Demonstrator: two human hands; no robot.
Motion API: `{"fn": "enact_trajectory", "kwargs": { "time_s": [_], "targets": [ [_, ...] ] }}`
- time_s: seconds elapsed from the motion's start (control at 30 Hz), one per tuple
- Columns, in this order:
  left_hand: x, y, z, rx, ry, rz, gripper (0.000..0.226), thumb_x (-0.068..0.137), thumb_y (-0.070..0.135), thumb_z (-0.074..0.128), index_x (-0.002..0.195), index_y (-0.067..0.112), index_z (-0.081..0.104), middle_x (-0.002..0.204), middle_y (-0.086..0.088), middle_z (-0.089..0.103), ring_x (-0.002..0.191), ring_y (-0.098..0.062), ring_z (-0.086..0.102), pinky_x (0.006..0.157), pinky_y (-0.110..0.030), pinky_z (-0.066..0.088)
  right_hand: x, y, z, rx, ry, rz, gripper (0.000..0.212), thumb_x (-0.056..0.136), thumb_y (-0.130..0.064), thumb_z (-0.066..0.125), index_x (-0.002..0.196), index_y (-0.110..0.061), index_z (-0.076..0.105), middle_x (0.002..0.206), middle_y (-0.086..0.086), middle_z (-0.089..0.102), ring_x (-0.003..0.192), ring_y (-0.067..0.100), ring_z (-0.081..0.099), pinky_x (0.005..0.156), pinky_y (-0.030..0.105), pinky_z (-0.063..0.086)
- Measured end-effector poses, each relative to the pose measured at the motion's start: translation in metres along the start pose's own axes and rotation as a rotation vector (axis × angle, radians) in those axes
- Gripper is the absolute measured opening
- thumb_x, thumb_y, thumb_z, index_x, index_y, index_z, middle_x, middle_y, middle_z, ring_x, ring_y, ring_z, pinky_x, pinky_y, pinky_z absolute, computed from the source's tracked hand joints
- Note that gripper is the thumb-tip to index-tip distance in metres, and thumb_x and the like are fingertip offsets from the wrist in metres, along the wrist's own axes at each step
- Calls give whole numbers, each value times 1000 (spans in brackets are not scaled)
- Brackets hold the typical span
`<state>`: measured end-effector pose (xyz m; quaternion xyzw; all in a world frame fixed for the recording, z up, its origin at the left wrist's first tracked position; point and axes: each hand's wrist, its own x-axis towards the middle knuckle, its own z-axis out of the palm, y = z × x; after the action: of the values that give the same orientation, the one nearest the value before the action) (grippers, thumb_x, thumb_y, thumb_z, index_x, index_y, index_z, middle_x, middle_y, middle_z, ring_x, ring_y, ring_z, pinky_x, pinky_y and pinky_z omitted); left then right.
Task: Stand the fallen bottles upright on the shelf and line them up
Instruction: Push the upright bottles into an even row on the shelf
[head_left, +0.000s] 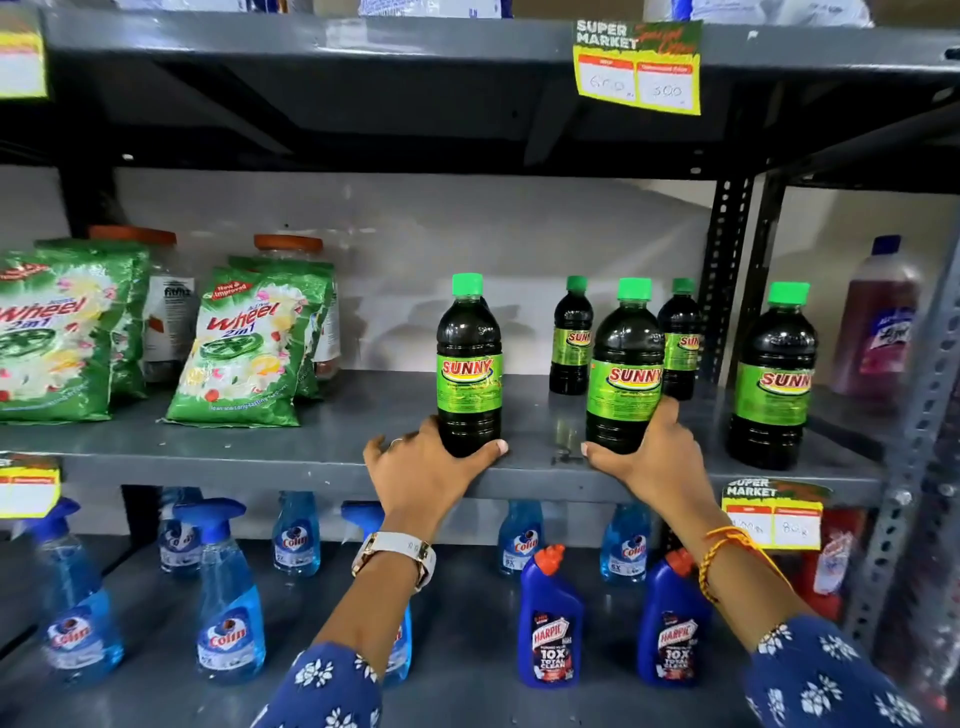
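Several dark bottles with green caps and green Sunny labels stand upright on the grey middle shelf (260, 441). My left hand (423, 470) grips the base of the left bottle (469, 358) near the shelf's front edge. My right hand (652, 452) grips the base of the middle bottle (626, 364). A third big bottle (774, 374) stands free at the right front. Behind them stand two smaller bottles, one (570, 338) at the left and another (680, 332) partly hidden by the middle bottle. No bottle lies on its side.
Green Wheel detergent bags (249, 348) and orange-lidded jars fill the shelf's left part. A pink Lizol bottle (878, 322) stands beyond the upright post (727, 270). Below are blue Colin spray bottles (228, 597) and Harpic bottles (550, 618). Price tags hang from shelf edges.
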<state>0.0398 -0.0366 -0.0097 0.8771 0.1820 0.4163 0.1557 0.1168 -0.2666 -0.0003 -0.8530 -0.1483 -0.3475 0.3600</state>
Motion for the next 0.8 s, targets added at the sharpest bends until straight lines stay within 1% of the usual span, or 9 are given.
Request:
{"fn": "enact_trajectory", "kwargs": {
  "time_s": [0.07,0.17,0.33,0.47,0.63,0.7,0.73,0.77,0.8],
  "targets": [
    [0,0,-1,-22,-4,-7,71,54,89,40,86,28,59,72,-2,71,79,-22,64,96,-42,29,0,-1,-1,8,-24,2,74,56,-49,81,98,-15,32,85,0,50,76,23,53,62,28,39],
    [-2,1,-1,-43,10,14,70,54,89,40,83,27,58,71,-1,70,76,-22,64,93,-41,30,0,-2,-3,8,-37,10,74,56,-49,81,96,-19,28,85,-1,49,74,19,48,62,28,40],
    [-3,0,-1,-44,32,28,68,54,89,39,78,27,57,66,1,69,71,-21,62,86,-39,31,-1,-3,-4,-5,-45,25,79,55,-49,82,105,-9,36,86,0,50,81,26,57,66,35,49],
    [-3,0,0,-26,36,24,70,53,91,36,76,29,55,65,1,69,69,-21,62,85,-38,30,0,-1,-2,11,-28,9,77,54,-48,82,102,-11,34,82,-2,48,75,23,55,59,28,41],
    [-4,2,-3,3,-13,0,73,50,94,32,78,29,53,70,0,70,74,-23,63,85,-39,31,-2,-1,-3,61,-47,-3,76,55,-50,82,99,-18,28,84,-4,47,83,26,60,61,27,41],
    [-4,3,-6,-6,-43,-5,80,50,94,33,91,28,54,80,-2,72,83,-25,63,88,-40,31,-2,-5,-7,107,-66,-8,87,54,-52,82,112,-14,29,97,1,52,93,23,57,69,28,44],
    [-5,4,-7,-29,-51,-11,88,50,93,37,105,26,51,93,-6,71,93,-26,62,92,-42,31,-3,-5,-9,154,-77,-6,98,53,-54,81,122,-12,26,110,7,53,103,22,54,77,31,46],
    [-6,5,-8,-55,-47,-23,99,50,91,42,121,22,43,111,-11,66,106,-29,57,97,-45,30,-5,-5,-13,214,-77,-2,108,54,-56,80,132,-12,21,126,11,47,115,24,48,89,35,45],
    [-9,7,-8,-81,-15,-31,109,51,88,46,132,17,30,129,-15,54,120,-31,47,103,-49,26,-9,-3,-18,263,-52,-14,113,56,-57,78,139,-14,15,139,14,37,127,26,39,99,40,40]
  ]
}}
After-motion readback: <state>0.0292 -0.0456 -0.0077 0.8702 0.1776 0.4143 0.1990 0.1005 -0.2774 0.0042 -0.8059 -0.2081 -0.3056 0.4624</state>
